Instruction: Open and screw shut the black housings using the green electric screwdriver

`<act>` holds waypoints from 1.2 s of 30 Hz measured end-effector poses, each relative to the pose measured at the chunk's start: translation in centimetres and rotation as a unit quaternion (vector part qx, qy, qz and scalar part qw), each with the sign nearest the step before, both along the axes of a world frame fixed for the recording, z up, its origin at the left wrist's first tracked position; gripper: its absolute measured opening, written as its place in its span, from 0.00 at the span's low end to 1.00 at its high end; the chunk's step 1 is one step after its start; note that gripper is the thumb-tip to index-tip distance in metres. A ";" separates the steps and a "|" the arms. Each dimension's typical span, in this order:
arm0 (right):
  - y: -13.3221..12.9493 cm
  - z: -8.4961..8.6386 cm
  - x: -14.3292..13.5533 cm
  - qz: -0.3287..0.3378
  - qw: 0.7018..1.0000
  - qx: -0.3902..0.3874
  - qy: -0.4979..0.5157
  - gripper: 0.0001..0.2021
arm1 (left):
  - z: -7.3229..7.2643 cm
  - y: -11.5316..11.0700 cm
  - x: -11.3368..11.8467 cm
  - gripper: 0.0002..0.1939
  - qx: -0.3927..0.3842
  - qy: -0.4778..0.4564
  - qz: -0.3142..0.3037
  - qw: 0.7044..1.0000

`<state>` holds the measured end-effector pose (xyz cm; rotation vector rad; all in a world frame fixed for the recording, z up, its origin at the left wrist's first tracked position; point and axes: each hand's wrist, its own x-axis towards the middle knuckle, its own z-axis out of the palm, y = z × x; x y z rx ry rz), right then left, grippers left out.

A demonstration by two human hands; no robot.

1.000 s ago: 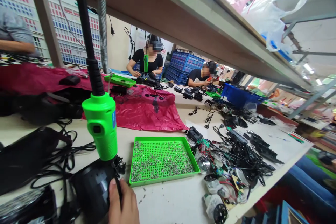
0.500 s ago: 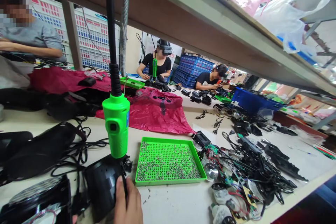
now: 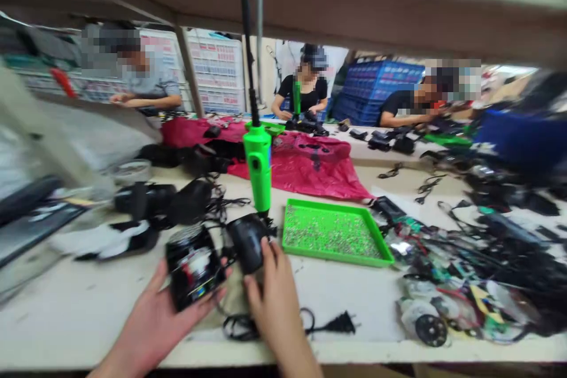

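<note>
My left hand (image 3: 170, 316) grips an open black plastic housing (image 3: 195, 266) with wires and a white part showing inside. My right hand (image 3: 272, 283) is closed around the near right side of a smooth black plastic shell (image 3: 245, 242), just right of that housing. A green electric screwdriver (image 3: 258, 165) hangs upright directly behind the shell; its tip is hidden or too blurred to place. Beside my right hand lies a green tray (image 3: 290, 248) holding many small screws. A black cord with a plug (image 3: 341, 323) runs under my right wrist.
Loose wires, circuit boards and lamp parts (image 3: 460, 301) pile up on the right. A magenta plastic bag (image 3: 310, 174) lies behind the tray. Black parts (image 3: 190, 201) sit at the left. A shelf (image 3: 310, 9) crosses overhead. Several co-workers sit opposite.
My view has swung left and levelled out. My left hand, mostly out of frame before, now shows with the open housing. My right hand stays on the shell by the screwdriver.
</note>
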<state>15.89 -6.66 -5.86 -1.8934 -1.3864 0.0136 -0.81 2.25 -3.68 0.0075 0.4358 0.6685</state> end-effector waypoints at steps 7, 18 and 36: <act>0.2 -0.3 0.7 0.039 0.998 0.014 0.051 0.29 | 2.2 -1.1 -0.2 0.39 0.094 0.130 -0.020 0.987; 0.3 -1.1 1.2 0.047 0.997 0.055 0.012 0.28 | 1.6 -2.0 -0.5 0.42 0.149 0.083 -0.012 0.985; -0.4 -0.4 0.4 0.046 0.997 0.057 0.031 0.27 | 1.9 -1.9 -0.4 0.41 0.169 0.122 -0.007 0.978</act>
